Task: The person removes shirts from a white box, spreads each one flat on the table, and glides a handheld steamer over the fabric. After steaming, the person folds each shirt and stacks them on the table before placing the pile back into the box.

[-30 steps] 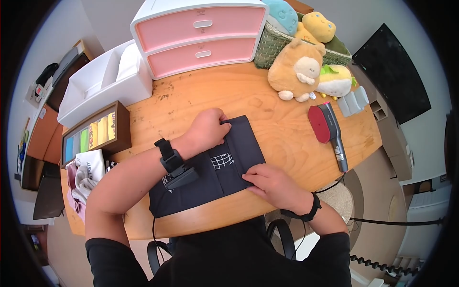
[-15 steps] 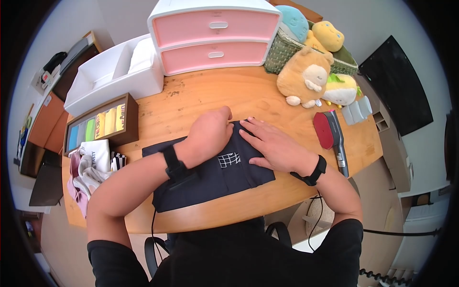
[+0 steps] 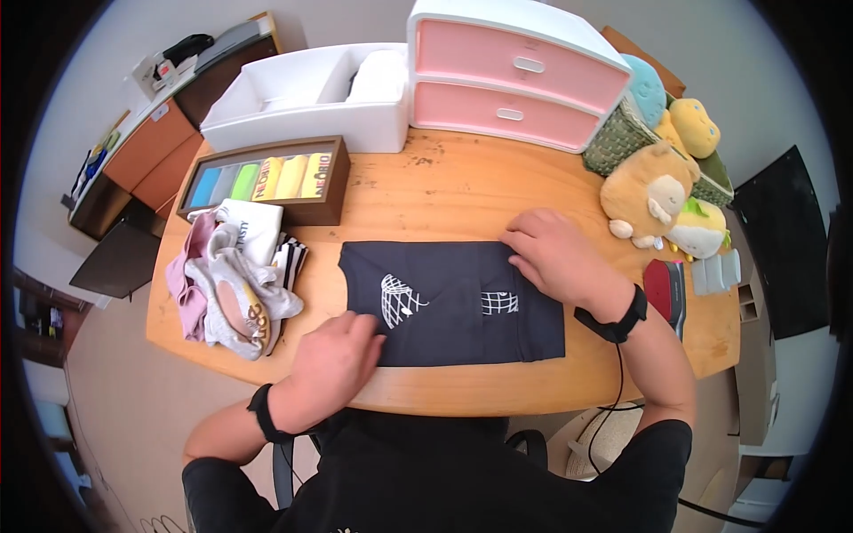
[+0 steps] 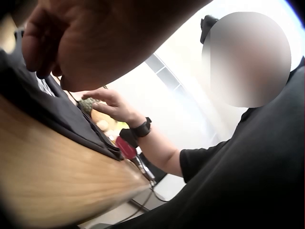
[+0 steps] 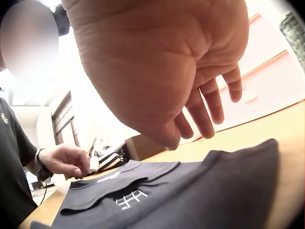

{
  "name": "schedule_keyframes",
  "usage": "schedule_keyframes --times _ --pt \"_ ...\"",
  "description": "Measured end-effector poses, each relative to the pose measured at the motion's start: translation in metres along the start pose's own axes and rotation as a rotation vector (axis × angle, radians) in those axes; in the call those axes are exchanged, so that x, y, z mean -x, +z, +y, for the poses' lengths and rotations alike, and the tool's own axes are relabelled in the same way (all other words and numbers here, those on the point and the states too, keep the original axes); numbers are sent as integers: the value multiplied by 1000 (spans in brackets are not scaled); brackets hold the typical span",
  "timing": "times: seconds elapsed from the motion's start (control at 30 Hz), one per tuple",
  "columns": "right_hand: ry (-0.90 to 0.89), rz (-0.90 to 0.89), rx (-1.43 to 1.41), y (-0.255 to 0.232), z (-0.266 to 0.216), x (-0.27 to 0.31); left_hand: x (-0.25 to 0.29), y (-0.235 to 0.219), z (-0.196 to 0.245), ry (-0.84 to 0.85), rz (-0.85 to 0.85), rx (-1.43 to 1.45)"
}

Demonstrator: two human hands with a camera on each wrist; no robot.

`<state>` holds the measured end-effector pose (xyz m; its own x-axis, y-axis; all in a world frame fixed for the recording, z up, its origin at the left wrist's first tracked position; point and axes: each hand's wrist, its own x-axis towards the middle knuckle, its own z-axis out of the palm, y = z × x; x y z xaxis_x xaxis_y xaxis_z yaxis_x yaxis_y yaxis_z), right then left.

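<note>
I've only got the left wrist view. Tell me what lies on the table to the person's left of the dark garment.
Observer: A loose pile of clothes, with pink, grey, white and striped parts showing.

Operator: Now tell me what stands just beyond that pile.

Observer: A brown box, holding a row of blue, grey, green and yellow pieces.

Operator: Describe the print on the garment; I can't make it out.

Observer: The head view shows two separate white net-like prints on the dark garment; the larger one is nearer the left hand.
</note>
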<state>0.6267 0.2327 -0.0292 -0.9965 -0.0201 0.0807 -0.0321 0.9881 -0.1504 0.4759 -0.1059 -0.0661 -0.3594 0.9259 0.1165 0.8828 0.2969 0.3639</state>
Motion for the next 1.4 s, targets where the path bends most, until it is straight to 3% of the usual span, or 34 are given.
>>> schedule_keyframes --times 0.1,0.33,0.47,0.57,0.67,0.7,0.87,1.0,1.17,1.27,1.37,1.4 --pt "-188 -22 -47 12 -18 -52 26 -6 -11 -192 24 -24" --pt "-501 37 -88 66 -81 -155 32 7 -5 -259 37 37" --pt "-512 -140 -58 68 -94 -171 35 19 -11 -148 143 75" --pt "-512 -101 -73 77 -91 -176 35 19 -12 -158 132 206" --pt "-495 -73 -108 65 -83 -170 29 11 -7 -118 99 378" --pt "-510 9 -155 58 -76 -164 25 7 -3 -39 99 392" --pt "-415 97 -237 14 -46 -116 -12 6 29 344 121 406" --pt "-345 129 -245 -4 -22 -79 -43 23 67 453 72 365" --pt "-282 98 -164 21 9 -51 -68 54 89 442 -53 267" --pt "-245 159 -144 35 15 -31 -76 59 91 414 -39 280" --pt "-78 313 -229 23 9 7 -85 42 77 372 55 335" --pt "70 318 -223 19 5 24 -91 32 70 360 107 291"
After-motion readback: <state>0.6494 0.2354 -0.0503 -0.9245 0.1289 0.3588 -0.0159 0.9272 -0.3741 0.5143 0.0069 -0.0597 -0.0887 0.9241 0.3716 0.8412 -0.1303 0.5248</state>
